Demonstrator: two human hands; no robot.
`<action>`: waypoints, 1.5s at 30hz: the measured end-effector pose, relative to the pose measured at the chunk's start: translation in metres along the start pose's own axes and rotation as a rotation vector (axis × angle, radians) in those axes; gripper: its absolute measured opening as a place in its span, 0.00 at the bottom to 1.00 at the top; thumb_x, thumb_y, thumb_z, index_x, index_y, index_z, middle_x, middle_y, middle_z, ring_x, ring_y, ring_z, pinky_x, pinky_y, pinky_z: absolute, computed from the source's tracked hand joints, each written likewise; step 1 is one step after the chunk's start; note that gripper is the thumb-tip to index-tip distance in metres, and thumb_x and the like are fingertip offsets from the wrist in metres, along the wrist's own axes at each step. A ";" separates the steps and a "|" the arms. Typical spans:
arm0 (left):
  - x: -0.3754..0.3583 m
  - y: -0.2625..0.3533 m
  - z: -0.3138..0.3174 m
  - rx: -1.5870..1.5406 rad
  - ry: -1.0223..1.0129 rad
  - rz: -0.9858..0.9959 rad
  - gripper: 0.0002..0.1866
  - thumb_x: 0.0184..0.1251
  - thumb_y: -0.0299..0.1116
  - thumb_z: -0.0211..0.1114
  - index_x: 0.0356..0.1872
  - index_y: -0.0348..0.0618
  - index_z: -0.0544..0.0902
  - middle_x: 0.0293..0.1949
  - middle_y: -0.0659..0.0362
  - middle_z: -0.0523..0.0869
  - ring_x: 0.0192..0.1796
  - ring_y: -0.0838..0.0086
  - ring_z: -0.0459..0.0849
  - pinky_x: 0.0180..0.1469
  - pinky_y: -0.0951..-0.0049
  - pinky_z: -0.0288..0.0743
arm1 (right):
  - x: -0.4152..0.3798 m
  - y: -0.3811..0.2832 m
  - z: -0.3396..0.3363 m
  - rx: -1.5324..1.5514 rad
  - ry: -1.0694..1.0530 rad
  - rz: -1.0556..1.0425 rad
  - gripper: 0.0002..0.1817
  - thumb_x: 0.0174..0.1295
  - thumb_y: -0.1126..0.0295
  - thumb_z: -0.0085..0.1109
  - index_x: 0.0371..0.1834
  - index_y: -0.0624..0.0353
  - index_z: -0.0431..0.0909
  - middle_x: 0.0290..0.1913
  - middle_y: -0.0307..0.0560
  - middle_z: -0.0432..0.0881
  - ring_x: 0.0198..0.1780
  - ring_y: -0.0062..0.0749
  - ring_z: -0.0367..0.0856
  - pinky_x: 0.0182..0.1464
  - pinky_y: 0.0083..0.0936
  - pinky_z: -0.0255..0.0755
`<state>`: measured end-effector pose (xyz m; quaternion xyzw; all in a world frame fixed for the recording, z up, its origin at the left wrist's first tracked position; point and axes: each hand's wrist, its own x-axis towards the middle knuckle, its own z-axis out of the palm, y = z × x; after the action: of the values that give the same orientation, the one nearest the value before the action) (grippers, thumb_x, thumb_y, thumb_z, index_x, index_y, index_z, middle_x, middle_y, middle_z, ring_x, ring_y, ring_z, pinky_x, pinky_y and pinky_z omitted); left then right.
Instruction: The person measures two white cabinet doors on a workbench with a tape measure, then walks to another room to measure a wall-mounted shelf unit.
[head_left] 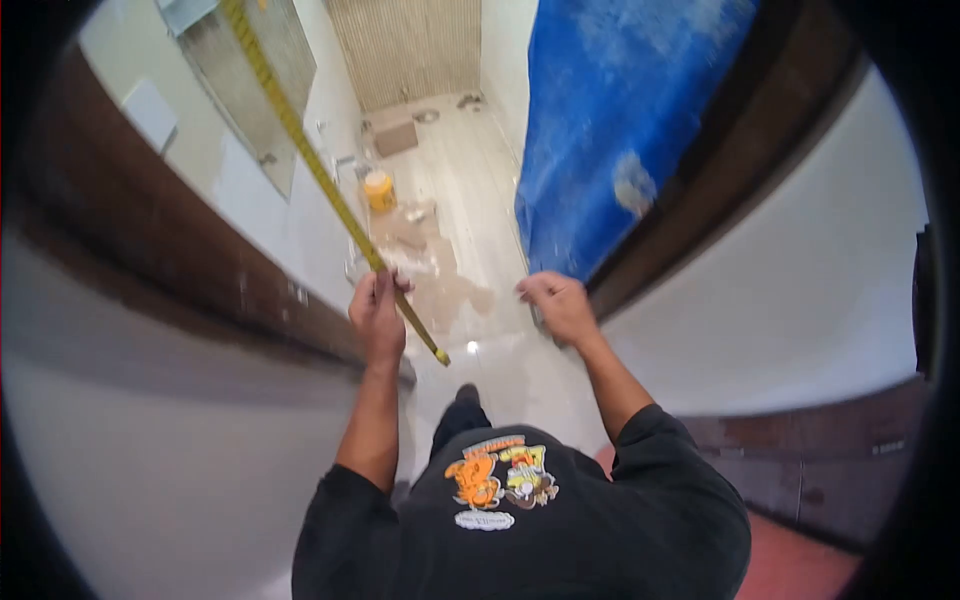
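The tape measure is a long, thin yellow strip with dark marks along it. Its long axis runs diagonally, from about 11 o'clock at the top of the view down to about 5 o'clock, where its short free end sticks out just below the left hand. That hand is closed around the strip and grips it near the lower end, so most of the strip lies up and away from the hand, toward 11 o'clock, along the left wall.

The right hand is at 3 o'clock from the left one, well apart from the strip. Its fingers are curled and it rests against the dark door frame; I cannot tell if it holds anything. So the left hand is the nearer of the 2, in fact the only 1 touching the strip.

Beyond the hands, at 12 o'clock, a pale floor carries a small yellow bucket and some brown stains. A blue sheet hangs at 1 o'clock. The person wears a dark shirt with an orange print.
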<state>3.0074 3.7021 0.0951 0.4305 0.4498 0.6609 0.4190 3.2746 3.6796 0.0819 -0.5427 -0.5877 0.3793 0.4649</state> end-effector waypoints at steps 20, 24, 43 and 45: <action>0.583 -0.144 0.132 -0.063 0.147 0.157 0.13 0.75 0.35 0.58 0.37 0.34 0.81 0.28 0.60 0.82 0.30 0.78 0.80 0.37 0.77 0.78 | 0.681 0.099 -0.016 0.314 0.225 -0.068 0.11 0.67 0.66 0.60 0.38 0.65 0.82 0.33 0.44 0.86 0.30 0.21 0.81 0.33 0.19 0.75; 0.703 -0.175 0.167 -0.086 0.165 0.218 0.12 0.76 0.35 0.57 0.40 0.34 0.80 0.29 0.60 0.81 0.30 0.77 0.81 0.37 0.77 0.78 | 0.838 0.098 0.018 0.404 0.084 -0.164 0.12 0.67 0.65 0.60 0.44 0.64 0.80 0.36 0.43 0.86 0.32 0.19 0.80 0.35 0.19 0.75; 1.241 -0.086 0.355 -0.078 -0.161 0.534 0.10 0.76 0.30 0.53 0.49 0.32 0.75 0.32 0.58 0.82 0.33 0.73 0.82 0.39 0.74 0.77 | 1.307 0.090 0.145 0.191 -0.446 -0.282 0.15 0.74 0.61 0.48 0.43 0.62 0.80 0.27 0.36 0.76 0.31 0.19 0.72 0.37 0.20 0.69; 1.288 -0.052 0.369 -0.133 -0.142 0.589 0.11 0.76 0.30 0.53 0.51 0.31 0.73 0.32 0.57 0.81 0.34 0.71 0.82 0.40 0.72 0.78 | 1.358 0.110 0.125 0.161 -0.357 -0.279 0.15 0.74 0.62 0.49 0.43 0.61 0.81 0.26 0.36 0.77 0.29 0.19 0.73 0.35 0.20 0.70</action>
<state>3.0068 5.0129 0.3757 0.5592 0.2312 0.7500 0.2670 3.2148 5.0456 0.1250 -0.3417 -0.6977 0.4471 0.4433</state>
